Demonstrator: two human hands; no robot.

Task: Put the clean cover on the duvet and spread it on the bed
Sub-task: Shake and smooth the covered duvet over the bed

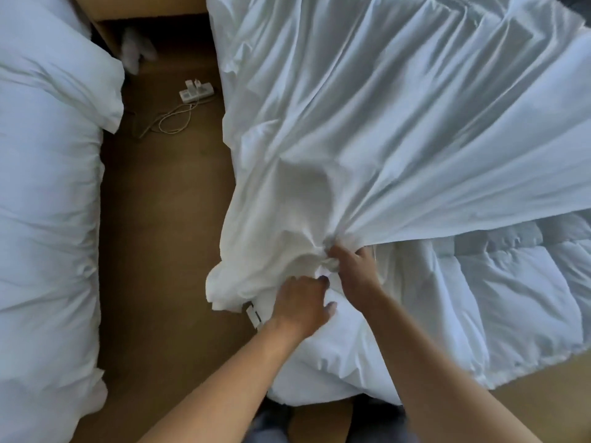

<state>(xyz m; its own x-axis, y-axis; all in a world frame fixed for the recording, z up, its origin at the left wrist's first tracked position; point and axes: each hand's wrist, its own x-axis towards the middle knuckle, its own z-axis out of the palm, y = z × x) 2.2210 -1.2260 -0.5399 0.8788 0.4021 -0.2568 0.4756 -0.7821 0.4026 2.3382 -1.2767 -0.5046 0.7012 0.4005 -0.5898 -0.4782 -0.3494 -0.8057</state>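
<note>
A white duvet cover (383, 123) lies spread and creased over the bed on the right, its folds fanning out from a bunched corner near the bed's foot. Below it the quilted white duvet (495, 298) shows uncovered at the lower right. My right hand (351, 266) grips the gathered cover fabric at that bunched corner. My left hand (303, 305) presses on the duvet corner just below and left of it, fingers curled into the cloth. A small white label (254, 313) hangs at the corner's edge beside my left wrist.
A second bed with white bedding and a pillow (48, 187) fills the left side. A brown floor aisle (160, 235) runs between the beds. A white power strip (195, 92) with cables lies on the floor at the aisle's far end.
</note>
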